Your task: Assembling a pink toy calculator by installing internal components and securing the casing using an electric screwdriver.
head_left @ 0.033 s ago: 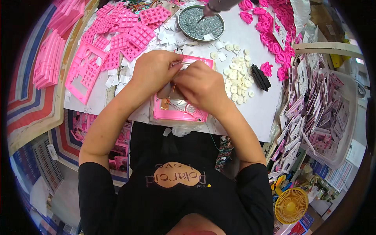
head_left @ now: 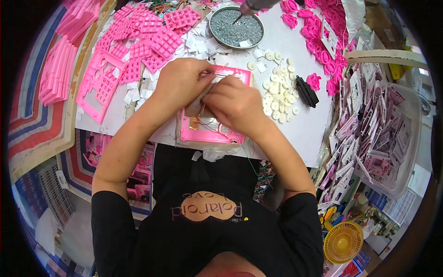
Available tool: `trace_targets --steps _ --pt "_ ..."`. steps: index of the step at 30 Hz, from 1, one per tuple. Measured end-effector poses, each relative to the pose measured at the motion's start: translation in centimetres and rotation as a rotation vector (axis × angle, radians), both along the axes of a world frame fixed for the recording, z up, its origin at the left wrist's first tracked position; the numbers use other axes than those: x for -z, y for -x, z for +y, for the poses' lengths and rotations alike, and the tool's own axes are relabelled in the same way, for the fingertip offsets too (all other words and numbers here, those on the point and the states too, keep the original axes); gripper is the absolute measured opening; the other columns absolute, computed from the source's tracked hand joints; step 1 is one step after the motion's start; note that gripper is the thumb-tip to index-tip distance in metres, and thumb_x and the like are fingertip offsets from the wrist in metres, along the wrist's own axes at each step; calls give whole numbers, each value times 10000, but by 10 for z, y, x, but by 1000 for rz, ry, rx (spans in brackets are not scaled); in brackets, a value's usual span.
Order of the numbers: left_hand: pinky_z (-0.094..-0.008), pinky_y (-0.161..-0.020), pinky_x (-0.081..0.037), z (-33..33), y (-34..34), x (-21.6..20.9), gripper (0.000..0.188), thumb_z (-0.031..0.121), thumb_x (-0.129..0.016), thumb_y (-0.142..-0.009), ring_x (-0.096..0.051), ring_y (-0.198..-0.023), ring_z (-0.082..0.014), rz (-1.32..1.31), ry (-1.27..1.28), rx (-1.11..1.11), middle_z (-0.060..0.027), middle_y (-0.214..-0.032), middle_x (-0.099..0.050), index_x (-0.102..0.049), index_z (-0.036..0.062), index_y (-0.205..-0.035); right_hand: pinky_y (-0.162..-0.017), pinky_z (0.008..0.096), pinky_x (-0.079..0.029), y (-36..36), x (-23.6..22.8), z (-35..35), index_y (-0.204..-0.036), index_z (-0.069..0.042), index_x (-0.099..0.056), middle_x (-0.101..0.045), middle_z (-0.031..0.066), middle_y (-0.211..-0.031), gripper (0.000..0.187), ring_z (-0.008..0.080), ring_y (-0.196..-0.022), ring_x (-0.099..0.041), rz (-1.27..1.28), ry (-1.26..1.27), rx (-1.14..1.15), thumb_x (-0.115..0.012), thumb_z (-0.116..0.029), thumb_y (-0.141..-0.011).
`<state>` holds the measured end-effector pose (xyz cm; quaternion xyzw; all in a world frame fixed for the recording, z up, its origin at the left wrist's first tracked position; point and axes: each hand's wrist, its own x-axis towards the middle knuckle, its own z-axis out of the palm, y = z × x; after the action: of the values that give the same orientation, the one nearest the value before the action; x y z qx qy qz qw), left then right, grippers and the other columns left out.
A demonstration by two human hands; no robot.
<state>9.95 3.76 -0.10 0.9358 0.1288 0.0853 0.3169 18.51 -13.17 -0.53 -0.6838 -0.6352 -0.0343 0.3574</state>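
Observation:
A pink plastic casing (head_left: 211, 136) lies in front of me on the table, with thin wires and a round speaker-like part in its near half. My left hand (head_left: 184, 79) is over its far left side, thumb and fingers pinched together. Beside it my right hand (head_left: 236, 99) bends its fingers down over the casing's middle, closed near a thin orange wire (head_left: 202, 109). The fingers of both hands nearly meet, and what they pinch is hidden. A dark, flat brownish piece (head_left: 193, 107) shows below the left hand.
Pink keypads (head_left: 167, 42) and an empty pink frame (head_left: 99, 85) lie left. A bowl of screws (head_left: 236, 28) stands at the back under a screwdriver tip (head_left: 249, 7). White discs (head_left: 279, 92), a black part (head_left: 306, 91) and pink pieces (head_left: 325, 55) lie right, beside a full clear bin (head_left: 415, 134).
My right hand has shifted slightly left, its fingers curling a little lower over the casing. My left hand is almost still.

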Motion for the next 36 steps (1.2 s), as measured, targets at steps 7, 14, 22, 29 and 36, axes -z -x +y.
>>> trace_targets --steps 7,14,22,29,36 --pt "-429 -688 -544 13 -7 -8 138 194 -698 -827 -691 -804 -321 -63 2 176 -108 -846 -707 -735 75 -885 -801 385 -562 10 -11 1 -1019 -99 -743 -717 41 -995 318 270 -961 -651 -27 90 -133 -721 -32 -709" --pt "-415 -641 -532 5 0 -4 107 193 -700 -877 -669 -772 -291 -246 -219 330 -55 -903 -634 -679 101 -927 -905 439 -531 -56 -33 10 -1201 -111 -686 -662 125 -1283 480 369 -1056 -603 58 65 2 -619 7 -740" --pt "-328 -624 -498 13 -2 -4 136 134 -741 -845 -644 -729 -244 -94 118 213 -88 -822 -650 -689 47 -935 -712 376 -536 -56 -33 -4 -903 -74 -711 -657 67 -846 112 264 -828 -642 -92 240 50 -746 -93 -798" --pt "-339 -647 -508 3 0 -2 145 143 -724 -880 -651 -724 -248 -161 212 72 -99 -860 -689 -714 40 -982 -704 382 -553 -7 -30 -2 -767 -35 -684 -674 113 -804 62 284 -838 -672 -266 485 194 -677 -94 -749" --pt "-406 -784 -433 6 -5 -5 80 160 -693 -857 -629 -837 -259 -277 -223 362 -50 -859 -614 -671 102 -908 -646 412 -540 20 -34 -32 -890 -46 -718 -653 111 -753 100 302 -728 -670 52 389 250 -708 -127 -831"
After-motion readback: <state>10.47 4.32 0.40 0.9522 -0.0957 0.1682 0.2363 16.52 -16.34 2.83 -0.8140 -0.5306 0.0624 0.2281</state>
